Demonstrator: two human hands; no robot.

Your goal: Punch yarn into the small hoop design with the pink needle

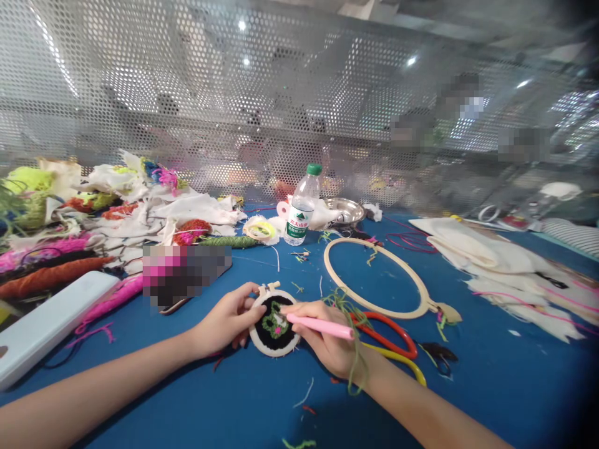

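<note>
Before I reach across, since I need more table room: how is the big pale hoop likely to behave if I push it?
The big pale hoop is a thin, open ring, so it's probably light for its size. Its even, wood-like band suggests it will stay stiff. Lying flat on the blue table, it would likely slide rather than roll.

From close above the left hand [230, 321] and right hand [330, 346], lower centre, the head camera faced forward and down.
</note>
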